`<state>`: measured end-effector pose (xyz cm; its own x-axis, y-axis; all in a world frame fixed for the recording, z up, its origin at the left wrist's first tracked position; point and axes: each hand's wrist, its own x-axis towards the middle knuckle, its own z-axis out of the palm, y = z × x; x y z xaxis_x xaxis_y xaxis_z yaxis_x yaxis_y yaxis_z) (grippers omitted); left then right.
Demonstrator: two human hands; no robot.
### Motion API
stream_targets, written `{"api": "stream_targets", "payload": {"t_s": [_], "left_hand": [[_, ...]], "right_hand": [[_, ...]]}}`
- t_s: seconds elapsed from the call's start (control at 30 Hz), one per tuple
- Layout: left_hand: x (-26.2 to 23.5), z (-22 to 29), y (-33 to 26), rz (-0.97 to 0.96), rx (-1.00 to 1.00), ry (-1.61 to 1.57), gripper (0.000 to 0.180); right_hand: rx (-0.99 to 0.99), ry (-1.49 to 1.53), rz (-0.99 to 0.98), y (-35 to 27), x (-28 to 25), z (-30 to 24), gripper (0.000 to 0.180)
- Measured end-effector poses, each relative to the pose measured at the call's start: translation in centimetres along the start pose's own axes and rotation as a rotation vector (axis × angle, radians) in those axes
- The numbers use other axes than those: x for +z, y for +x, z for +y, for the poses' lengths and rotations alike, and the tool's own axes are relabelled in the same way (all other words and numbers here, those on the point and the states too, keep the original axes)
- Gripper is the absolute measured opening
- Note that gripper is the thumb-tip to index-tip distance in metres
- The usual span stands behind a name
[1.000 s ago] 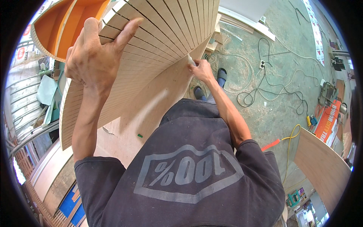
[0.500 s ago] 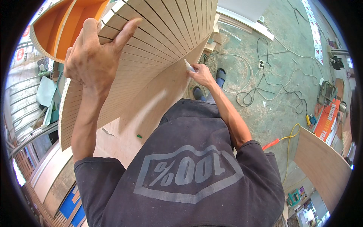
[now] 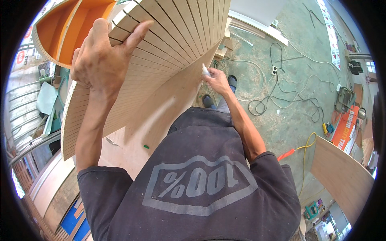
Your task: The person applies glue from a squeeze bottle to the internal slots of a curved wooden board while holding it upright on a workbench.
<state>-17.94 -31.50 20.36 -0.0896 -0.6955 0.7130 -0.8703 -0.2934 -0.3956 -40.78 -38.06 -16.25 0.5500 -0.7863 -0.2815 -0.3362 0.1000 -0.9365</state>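
- Green concrete floor [image 3: 281, 120], dusty, strewn with black cables [image 3: 289, 100].
- Curved slotted plywood panel [image 3: 169, 52], upright over flat board [image 3: 161, 116].
- Left hand [image 3: 100, 64] pressed flat against panel, fingers spread.
- Right hand [image 3: 217, 80], grip closed on small white tube [image 3: 205, 70] at panel's edge.

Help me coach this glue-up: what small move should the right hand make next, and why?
Probably slide the white nozzle farther along the slatted panel's lower edge: the right hand holds its tip at that seam, while the left hand steadies the panel.
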Motion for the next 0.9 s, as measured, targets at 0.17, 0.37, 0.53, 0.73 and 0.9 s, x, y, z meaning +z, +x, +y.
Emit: {"api": "stream_targets", "payload": {"t_s": [0.17,0.37,0.53,0.73,0.9], "left_hand": [[-0.1,0.1,-0.1,-0.016,-0.008,0.01,0.072],[0.2,0.1,0.0,0.006,0.011,-0.017,0.071],[-0.1,0.1,0.1,0.036,0.009,-0.02,0.07],[-0.6,0.5,0.1,-0.045,-0.03,0.009,0.068],[-1.1,0.0,0.0,-0.044,-0.001,0.078,0.071]], "right_hand": [[0.0,-0.006,0.176,-0.2,-2.5,1.2,0.041],[-0.047,0.115,0.361,-0.3,-5.4,0.8,0.039],[-0.422,-0.279,0.631,0.7,-11.9,-10.6,0.037],[-0.785,-0.248,0.606,-1.8,-15.3,-32.3,0.037],[-0.913,-0.281,0.388,-0.3,-11.0,-43.8,0.041]]}}
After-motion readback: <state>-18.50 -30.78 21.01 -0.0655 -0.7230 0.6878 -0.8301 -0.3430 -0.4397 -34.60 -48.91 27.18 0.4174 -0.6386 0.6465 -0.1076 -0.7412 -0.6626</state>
